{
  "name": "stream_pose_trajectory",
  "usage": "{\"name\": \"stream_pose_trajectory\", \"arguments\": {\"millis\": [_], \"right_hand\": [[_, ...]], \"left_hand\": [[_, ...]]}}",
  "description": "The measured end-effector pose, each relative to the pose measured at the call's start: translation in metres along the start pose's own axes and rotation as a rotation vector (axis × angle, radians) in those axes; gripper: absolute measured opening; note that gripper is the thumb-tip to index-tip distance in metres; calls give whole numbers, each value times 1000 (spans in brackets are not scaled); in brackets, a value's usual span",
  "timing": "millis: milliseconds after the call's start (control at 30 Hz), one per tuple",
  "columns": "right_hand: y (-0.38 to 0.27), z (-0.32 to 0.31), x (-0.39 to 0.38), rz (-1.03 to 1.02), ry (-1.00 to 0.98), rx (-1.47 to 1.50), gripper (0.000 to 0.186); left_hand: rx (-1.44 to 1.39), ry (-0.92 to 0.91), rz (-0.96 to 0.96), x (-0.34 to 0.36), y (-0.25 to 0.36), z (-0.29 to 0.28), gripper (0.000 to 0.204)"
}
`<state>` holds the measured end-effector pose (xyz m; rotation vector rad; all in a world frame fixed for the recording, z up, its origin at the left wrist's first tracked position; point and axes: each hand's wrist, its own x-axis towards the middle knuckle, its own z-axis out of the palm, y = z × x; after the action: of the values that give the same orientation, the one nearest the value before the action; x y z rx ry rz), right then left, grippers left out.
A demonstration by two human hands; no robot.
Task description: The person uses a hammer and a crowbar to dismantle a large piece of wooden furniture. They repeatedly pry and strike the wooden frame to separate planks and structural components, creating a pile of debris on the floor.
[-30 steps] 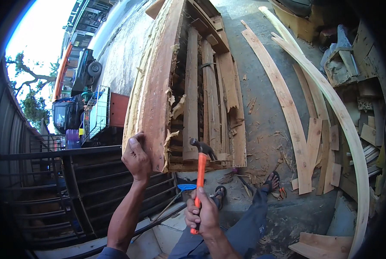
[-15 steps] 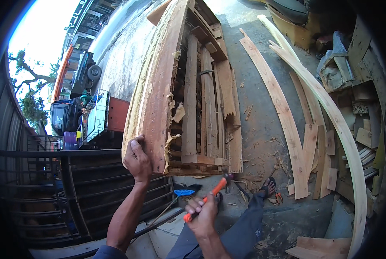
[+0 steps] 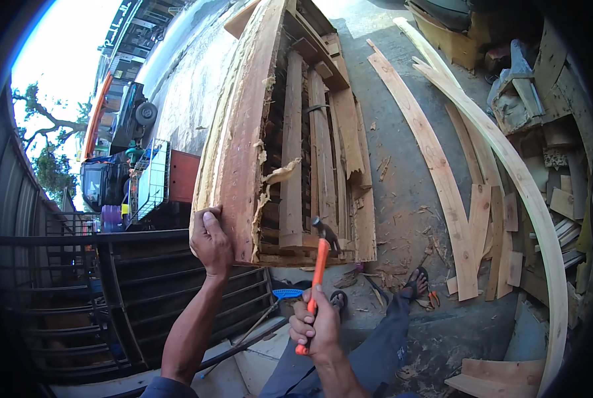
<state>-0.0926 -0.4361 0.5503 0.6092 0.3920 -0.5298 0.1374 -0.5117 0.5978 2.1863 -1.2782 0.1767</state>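
Note:
A long wooden frame (image 3: pixel 245 166) stretches away before me, with reddish boards, yellow foam along its left edge and slats inside. My left hand (image 3: pixel 211 244) grips the near left corner of its side board, thumb on the wood face and fingers behind it. In my right hand (image 3: pixel 318 325) is a claw hammer (image 3: pixel 322 255) with an orange handle, held upright. Its dark metal head overlaps the frame's near end in view; whether it touches the wood I cannot tell. A torn strip of foam (image 3: pixel 281 172) sticks out from the side board's inner edge.
Long planks (image 3: pixel 436 179) lie on the floor to the right, with wood chips scattered between. Scrap wood (image 3: pixel 562 205) is piled at the far right. Orange-handled pliers (image 3: pixel 434 300) lie beside my foot. A dark metal railing (image 3: pixel 170 298) and a blue rake-like tool (image 3: pixel 288 293) are at left.
My right hand has turned the hammer from a rightward slant to upright, its head now higher and further left. My left hand keeps its hold on the board.

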Motion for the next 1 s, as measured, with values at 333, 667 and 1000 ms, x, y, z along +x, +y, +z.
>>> {"name": "stream_pose_trajectory", "arguments": {"millis": [333, 667, 1000], "right_hand": [[5, -14, 17, -17, 96, 39, 32], [17, -21, 7, 49, 137, -6, 31], [13, -5, -13, 59, -12, -175, 32]], "left_hand": [[17, 15, 37, 0, 0, -1, 27], [2, 11, 13, 0, 0, 0, 26], [-18, -3, -1, -2, 3, 2, 28]]}}
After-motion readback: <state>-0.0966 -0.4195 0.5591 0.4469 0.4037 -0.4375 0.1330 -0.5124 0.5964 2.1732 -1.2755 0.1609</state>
